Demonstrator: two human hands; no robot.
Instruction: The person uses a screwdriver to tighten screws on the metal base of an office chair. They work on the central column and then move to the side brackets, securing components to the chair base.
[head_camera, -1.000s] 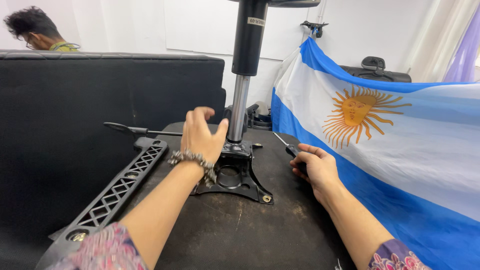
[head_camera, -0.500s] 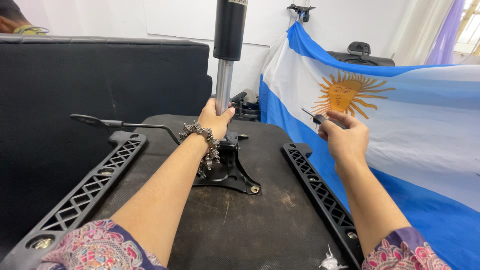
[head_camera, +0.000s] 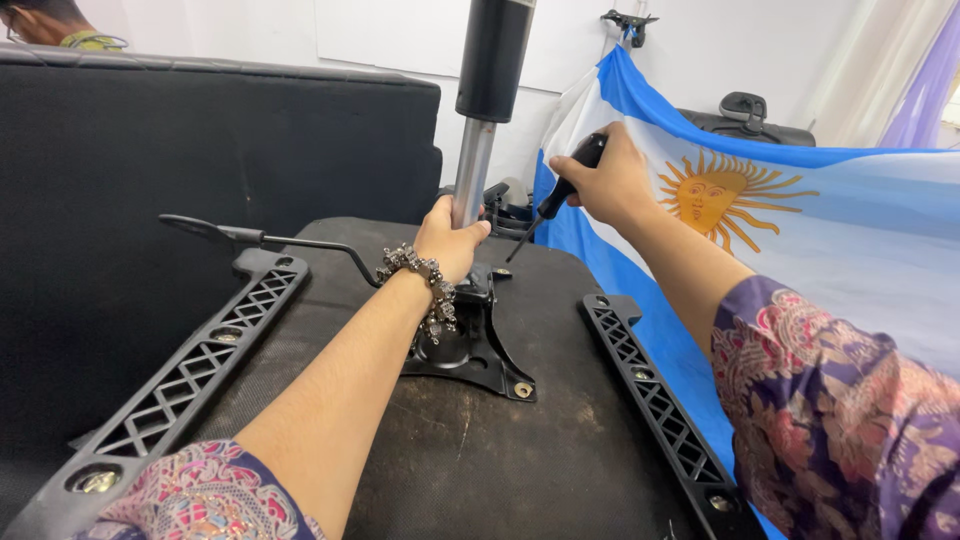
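Since before, screwdriver (head_camera: 562, 195) tip lowered

Showing 2 hands (head_camera: 452, 240) (head_camera: 610, 185), 1 screwdriver (head_camera: 560, 195), 1 gas-lift column (head_camera: 485, 110), 1 black mounting plate (head_camera: 478, 355), 2 latticed black brackets (head_camera: 190, 385) (head_camera: 655, 400), 1 bent lever (head_camera: 270, 240), 1 beaded bracelet (head_camera: 420, 285), 1 blue-and-white sun flag (head_camera: 800, 215). Also showing 1 other person (head_camera: 50, 22), partly visible at the top left.

Open seat underside (head_camera: 560, 440) left free between two side brackets (head_camera: 190, 375), centre blocked by gas cylinder (head_camera: 478, 150), lever (head_camera: 270, 240) barring far left.
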